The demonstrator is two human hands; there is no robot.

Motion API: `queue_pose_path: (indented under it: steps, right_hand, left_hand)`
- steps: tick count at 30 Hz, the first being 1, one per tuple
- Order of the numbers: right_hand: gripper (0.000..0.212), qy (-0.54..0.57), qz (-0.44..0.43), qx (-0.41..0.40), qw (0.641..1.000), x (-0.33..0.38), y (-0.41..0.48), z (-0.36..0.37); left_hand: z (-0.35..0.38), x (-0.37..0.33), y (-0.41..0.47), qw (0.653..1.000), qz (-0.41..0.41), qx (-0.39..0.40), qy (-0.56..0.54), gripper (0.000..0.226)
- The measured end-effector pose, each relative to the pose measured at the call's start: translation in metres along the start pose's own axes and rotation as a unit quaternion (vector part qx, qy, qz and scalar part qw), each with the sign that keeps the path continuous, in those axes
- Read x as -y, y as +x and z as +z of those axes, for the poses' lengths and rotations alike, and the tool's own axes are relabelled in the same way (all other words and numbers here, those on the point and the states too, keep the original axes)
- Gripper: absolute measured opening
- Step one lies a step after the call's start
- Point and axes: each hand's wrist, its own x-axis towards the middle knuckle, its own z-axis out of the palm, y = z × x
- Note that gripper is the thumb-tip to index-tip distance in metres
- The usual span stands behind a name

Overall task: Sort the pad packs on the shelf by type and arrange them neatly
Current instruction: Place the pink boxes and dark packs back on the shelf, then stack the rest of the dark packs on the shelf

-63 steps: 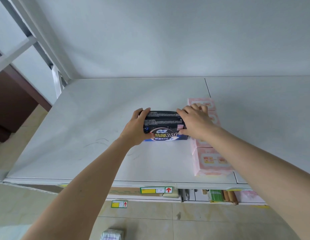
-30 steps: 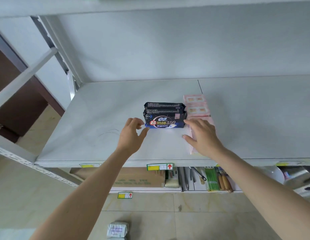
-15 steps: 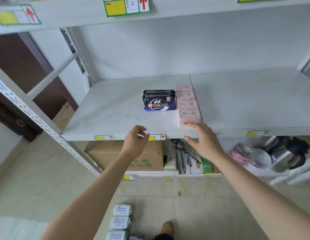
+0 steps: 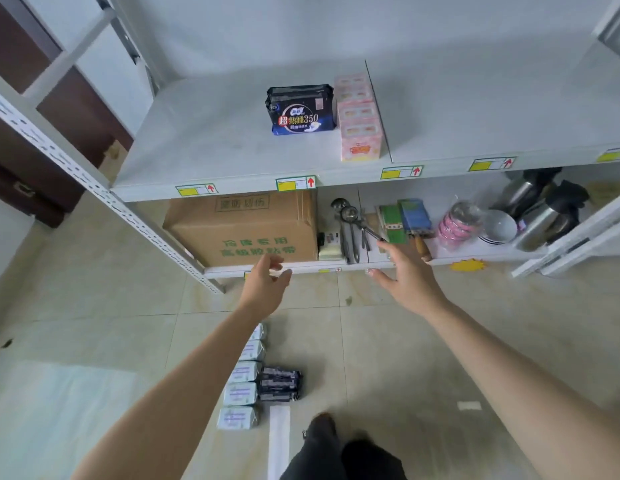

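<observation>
Beige floor tiles (image 4: pixel 94 306) run up to a white metal shelf (image 4: pixel 215 133) standing against a pale wall. Toward the middle of its upper level stand the dark packs (image 4: pixel 299 116), upright on a long edge, long axis left to right along the shelf, the printed "350" face turned to the shelf front. At least 2 stand 1 behind the other; I cannot tell whether more are behind. Touching their right side is a row of pink packs (image 4: pixel 359 129), about 5, filed from the front edge toward the wall, each facing forward, the row's long axis running front to back.

On the floor near the person's feet lie 5 white packs (image 4: pixel 240 393) in a single column that points toward the shelf, each pack's long axis crosswise. Just beside the column's right side lie the dark floor packs (image 4: pixel 280 382), at least 2, also crosswise, touching each other.

Both arms reach forward, and both hands hold nothing. The left hand (image 4: pixel 265 284) has loosely bent fingers and the right hand (image 4: pixel 403 278) has spread fingers; they are apart, in front of the lower shelf (image 4: pixel 450 252) edge, well below the packs above. A cardboard box (image 4: pixel 246 233) with green print sits on that lower level, behind the left hand.
</observation>
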Motion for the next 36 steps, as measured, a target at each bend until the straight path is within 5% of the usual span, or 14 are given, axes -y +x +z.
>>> queue_pose_path:
  steps: [10,20,36]
  right_hand:
    - [0.056,0.005,0.105,0.13,0.986,-0.023,-0.049,0.095]
    - [0.056,0.046,0.18,0.245,0.952,-0.05,-0.079,0.266]
    - [0.057,0.105,0.301,0.327,0.889,-0.173,-0.074,0.524]
  left_hand:
    - [0.026,0.132,-0.021,0.984,-0.168,0.037,-0.051,0.011]
    - [0.048,0.292,-0.015,0.958,-0.283,0.03,-0.026,0.009]
    - [0.183,0.523,0.048,0.925,-0.369,0.078,0.043,0.04]
